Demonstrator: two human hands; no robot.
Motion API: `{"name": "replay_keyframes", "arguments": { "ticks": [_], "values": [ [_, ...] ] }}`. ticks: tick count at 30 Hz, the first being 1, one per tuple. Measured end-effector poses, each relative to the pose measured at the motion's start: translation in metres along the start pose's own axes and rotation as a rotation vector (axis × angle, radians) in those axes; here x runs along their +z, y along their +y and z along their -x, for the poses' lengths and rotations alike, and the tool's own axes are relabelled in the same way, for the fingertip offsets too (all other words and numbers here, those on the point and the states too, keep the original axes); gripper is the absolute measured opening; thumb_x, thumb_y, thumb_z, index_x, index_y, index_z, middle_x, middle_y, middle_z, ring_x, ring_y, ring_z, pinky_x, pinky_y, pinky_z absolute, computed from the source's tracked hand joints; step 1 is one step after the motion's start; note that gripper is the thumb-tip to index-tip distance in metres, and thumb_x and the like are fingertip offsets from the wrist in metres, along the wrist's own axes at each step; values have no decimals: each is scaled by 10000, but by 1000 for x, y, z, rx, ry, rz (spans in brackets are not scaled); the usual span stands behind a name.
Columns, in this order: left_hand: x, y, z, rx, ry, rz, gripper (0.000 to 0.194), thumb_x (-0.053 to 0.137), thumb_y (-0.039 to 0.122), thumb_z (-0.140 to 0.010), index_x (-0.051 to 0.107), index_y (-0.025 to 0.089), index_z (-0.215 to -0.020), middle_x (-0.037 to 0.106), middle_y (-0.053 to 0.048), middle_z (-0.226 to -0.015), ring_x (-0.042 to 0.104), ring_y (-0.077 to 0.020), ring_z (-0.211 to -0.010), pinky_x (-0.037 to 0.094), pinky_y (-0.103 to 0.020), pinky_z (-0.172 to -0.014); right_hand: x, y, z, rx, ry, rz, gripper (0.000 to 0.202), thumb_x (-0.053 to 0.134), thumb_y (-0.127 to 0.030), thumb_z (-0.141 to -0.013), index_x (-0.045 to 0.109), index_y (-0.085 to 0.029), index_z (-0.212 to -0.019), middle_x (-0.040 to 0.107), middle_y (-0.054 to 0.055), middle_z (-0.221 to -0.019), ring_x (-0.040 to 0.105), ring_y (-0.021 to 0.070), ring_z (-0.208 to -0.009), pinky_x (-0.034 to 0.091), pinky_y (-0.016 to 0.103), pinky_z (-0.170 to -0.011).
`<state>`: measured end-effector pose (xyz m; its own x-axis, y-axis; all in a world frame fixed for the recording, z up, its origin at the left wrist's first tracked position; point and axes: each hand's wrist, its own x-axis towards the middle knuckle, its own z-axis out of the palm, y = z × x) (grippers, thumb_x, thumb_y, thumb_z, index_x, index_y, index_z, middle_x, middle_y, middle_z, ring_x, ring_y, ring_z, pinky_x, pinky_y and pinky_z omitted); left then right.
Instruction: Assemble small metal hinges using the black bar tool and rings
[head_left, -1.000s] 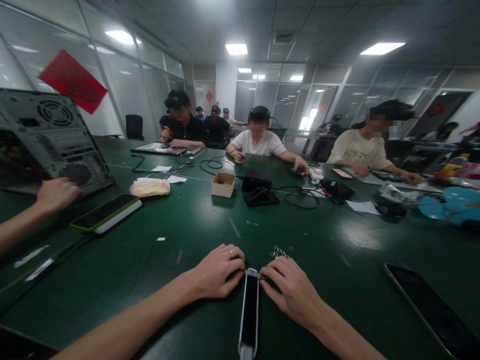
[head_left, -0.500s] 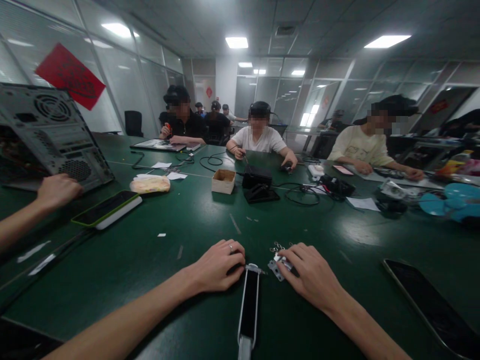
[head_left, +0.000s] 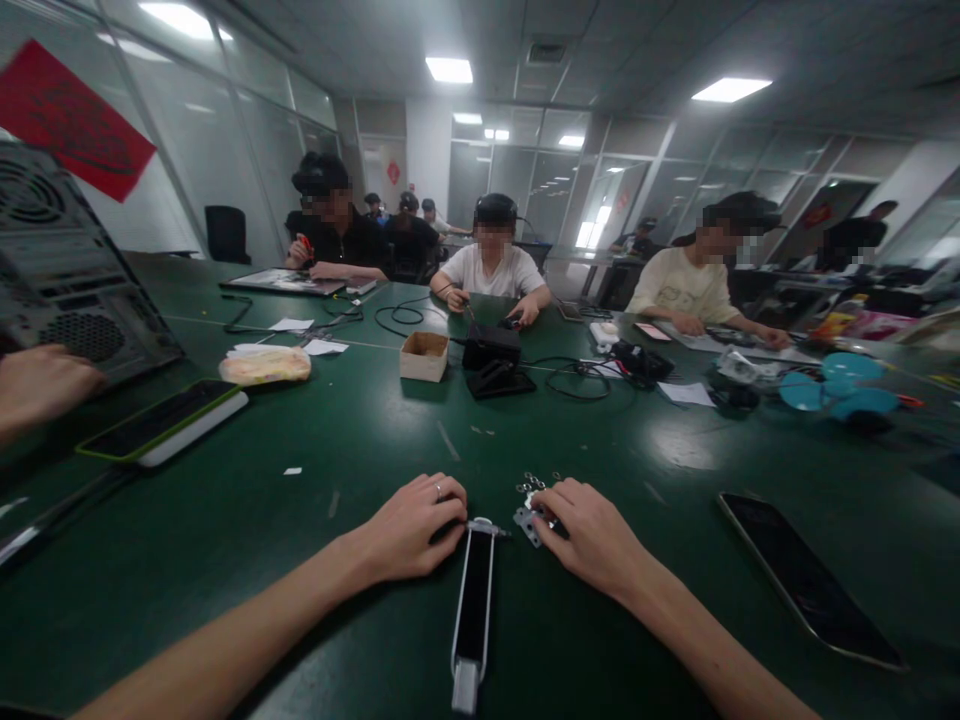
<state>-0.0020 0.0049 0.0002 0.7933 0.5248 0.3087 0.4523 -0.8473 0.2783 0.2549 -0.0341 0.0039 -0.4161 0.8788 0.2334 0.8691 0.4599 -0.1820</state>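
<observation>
My left hand (head_left: 420,525) rests on the table with curled fingers, closed at the far end of a long black bar in a light metal frame (head_left: 474,590). A thin metal crosspiece shows just past the fingertips. To the right, my right hand (head_left: 592,535) lies over a small group of metal parts, its thumb and fingers apart. A grey metal plate with holes (head_left: 529,525) lies partly under its fingertips. Several small metal rings (head_left: 531,482) are just beyond. The fingers hide some of these parts.
A dark phone (head_left: 806,575) lies at right. Farther off are a small cardboard box (head_left: 424,358), a black device (head_left: 491,350) with cables, and a green-edged phone (head_left: 154,420). At left, another person's hand (head_left: 49,385) is by a computer case (head_left: 56,270). Several people sit across the table (head_left: 360,410).
The view has turned slightly right, so everything sits farther left in the picture. My two hands stay at the black bar and the small metal parts.
</observation>
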Motion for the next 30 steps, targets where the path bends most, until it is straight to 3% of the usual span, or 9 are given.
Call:
{"name": "replay_keyframes", "arguments": {
  "ticks": [7,12,16,18,21,25,30],
  "values": [
    [-2,1,0,-9,-14,-4,129,469,180,-868,595,161,-891,579,-69,-999,549,-188,-859,433,-328,-760,-1,0,1,-48,43,-26,148,524,-116,-836,616,-174,-935,647,47,-855,571,164,-741,439,290,-661],
    [-3,1,-1,1,-14,10,140,463,183,-877,599,163,-904,583,-70,-1000,550,-189,-860,434,-332,-765,-5,12,1,-85,244,-85,153,491,-131,-845,614,-142,-934,634,68,-821,562,168,-725,448,284,-645],
    [-3,0,-1,-1,-18,17,139,462,180,-881,597,166,-912,581,-71,-1008,553,-190,-871,436,-327,-764,-16,35,0,-32,364,39,178,448,-145,-849,599,-125,-941,611,80,-807,554,181,-728,433,307,-672],
    [-2,0,-1,3,-16,14,139,458,173,-878,594,164,-906,583,-72,-1001,554,-192,-871,436,-329,-761,-21,46,0,41,316,142,192,437,-144,-840,594,-125,-948,609,87,-830,553,192,-744,424,319,-685],
    [-1,0,-1,9,-10,7,138,454,167,-872,590,161,-893,586,-73,-987,556,-197,-865,438,-338,-757,-24,57,1,164,143,261,188,432,-149,-832,595,-139,-924,617,86,-843,564,206,-759,415,325,-683],
    [-1,0,-1,10,-11,13,137,456,171,-876,591,165,-901,582,-73,-996,555,-195,-871,443,-334,-762,-19,62,3,261,-64,275,150,463,-154,-816,590,-166,-895,639,68,-830,587,191,-743,406,300,-654],
    [-2,1,-1,9,-9,15,145,454,169,-875,596,163,-905,584,-74,-1000,552,-188,-862,445,-325,-764,-18,63,4,252,-97,303,140,483,-175,-795,599,-160,-872,641,83,-812,580,214,-753,412,319,-645]
  ]
}}
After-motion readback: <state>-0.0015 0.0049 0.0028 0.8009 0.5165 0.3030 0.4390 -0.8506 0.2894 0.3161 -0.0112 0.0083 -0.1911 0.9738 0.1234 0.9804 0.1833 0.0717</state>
